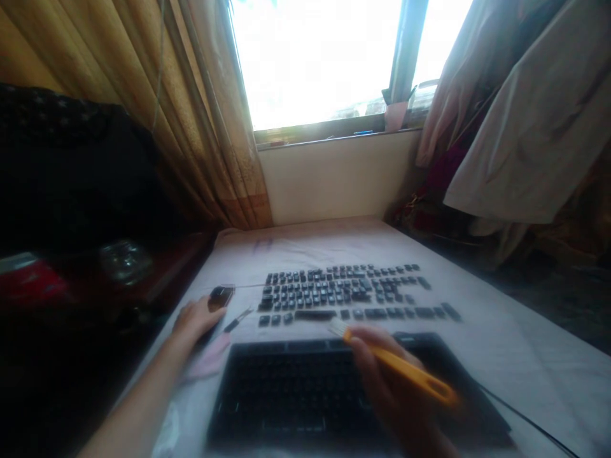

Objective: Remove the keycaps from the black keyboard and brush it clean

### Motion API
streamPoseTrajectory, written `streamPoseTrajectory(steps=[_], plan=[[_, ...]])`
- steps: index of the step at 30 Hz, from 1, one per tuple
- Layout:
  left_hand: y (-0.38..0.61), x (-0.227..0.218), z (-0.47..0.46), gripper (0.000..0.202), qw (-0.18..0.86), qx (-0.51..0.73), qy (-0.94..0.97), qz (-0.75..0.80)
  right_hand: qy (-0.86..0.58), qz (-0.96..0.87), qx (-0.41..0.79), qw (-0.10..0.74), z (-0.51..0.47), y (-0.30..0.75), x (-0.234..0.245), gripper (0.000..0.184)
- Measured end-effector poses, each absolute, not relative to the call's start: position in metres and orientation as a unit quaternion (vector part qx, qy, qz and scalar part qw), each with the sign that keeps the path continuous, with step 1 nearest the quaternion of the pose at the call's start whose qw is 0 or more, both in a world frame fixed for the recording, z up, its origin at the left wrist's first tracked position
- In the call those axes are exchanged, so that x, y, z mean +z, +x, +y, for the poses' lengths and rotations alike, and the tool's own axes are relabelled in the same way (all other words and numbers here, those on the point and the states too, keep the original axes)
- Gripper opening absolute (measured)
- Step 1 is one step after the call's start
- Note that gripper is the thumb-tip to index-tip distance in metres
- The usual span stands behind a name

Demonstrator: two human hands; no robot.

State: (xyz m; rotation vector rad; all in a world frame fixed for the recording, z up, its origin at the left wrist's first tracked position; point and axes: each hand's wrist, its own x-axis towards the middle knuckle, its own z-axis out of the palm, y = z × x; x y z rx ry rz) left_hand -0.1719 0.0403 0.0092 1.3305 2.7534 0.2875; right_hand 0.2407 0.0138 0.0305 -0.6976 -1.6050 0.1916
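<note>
A black keyboard base (pixel 296 394) with its keys off lies near me on a pale cloth. Beyond it, several loose black keycaps (pixel 344 292) are laid out in rows. My right hand (pixel 391 394) is closed around a yellow-handled brush (pixel 396 366), whose bristle end points up and left over the keyboard's far edge. My left hand (pixel 195 321) rests on the cloth left of the keyboard, beside a small dark object (pixel 221 296) and a pair of small metal tweezers or a keycap puller (pixel 238 318). Its fingers are blurred.
A pink cloth (pixel 210 359) lies by the keyboard's left corner. A thin black cable (pixel 525 420) runs off to the right. A dark side table with a glass ashtray (pixel 125 259) stands at left. Curtains (pixel 200 108) and a bright window (pixel 324 57) lie behind; hanging clothes (pixel 525 114) at right.
</note>
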Motion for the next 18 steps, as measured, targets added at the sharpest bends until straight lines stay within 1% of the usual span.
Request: streamPoseTrajectory(steps=[3,7,9,12,14,18], plan=[[-0.161,0.007,0.037,0.049,0.014,0.045,0.423,0.905,-0.342,-0.677,0.131,0.638,0.015,0.246,0.028,0.012],[-0.147,0.01,0.028,0.06,-0.027,0.033,0.452,0.891,-0.365,-0.665,0.19,0.623,0.014,0.242,0.018,0.014],[-0.139,0.011,0.021,0.055,-0.045,0.038,0.484,0.873,-0.367,-0.666,0.207,0.615,0.013,0.238,0.011,0.014],[-0.127,0.009,0.01,0.036,-0.045,0.039,0.544,0.837,-0.339,-0.692,0.204,0.603,0.013,0.233,0.006,0.012],[-0.121,0.006,0.004,0.027,-0.047,0.037,0.561,0.826,-0.317,-0.709,0.189,0.602,0.013,0.232,0.006,0.011],[-0.117,0.002,-0.006,0.024,-0.062,0.04,0.56,0.825,-0.326,-0.707,0.172,0.604,0.014,0.234,0.012,0.01]])
